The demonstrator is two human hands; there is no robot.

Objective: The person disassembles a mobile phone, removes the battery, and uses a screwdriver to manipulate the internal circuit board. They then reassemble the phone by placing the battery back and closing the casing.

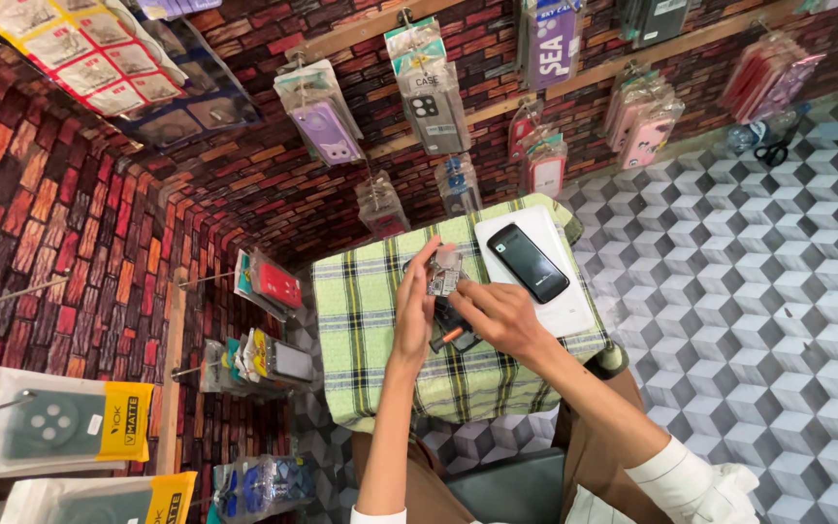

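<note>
Brick-patterned walls hung with packaged phone cases (327, 121) wrap around me, and a cube-patterned floor (758, 291) spreads out to my right. Both my hands are over a small stand draped in a green plaid cloth (366, 320).

My left hand (415, 309) stands on edge, fingers stretched up and fairly open, with the fingertips touching the near side of a small clear piece with printed markings (444, 274). It looks like a transparent phone part, though it's too small to say more. My right hand (499, 315) is curled palm-down just beside it, fingers bent in a loose pinch at the lower edge of that clear piece. Whether it truly grips it, I can't tell.

The clear piece sits between my two hands, propped up rather than flat, its long axis running away from me toward the wall. Under my right hand's fingers lies a dark object with an orange spot (453, 335), partly hidden.

Just beyond my right hand, a black phone (528, 262) lies on a white board (574, 311), its long axis angled away and to my left.
</note>
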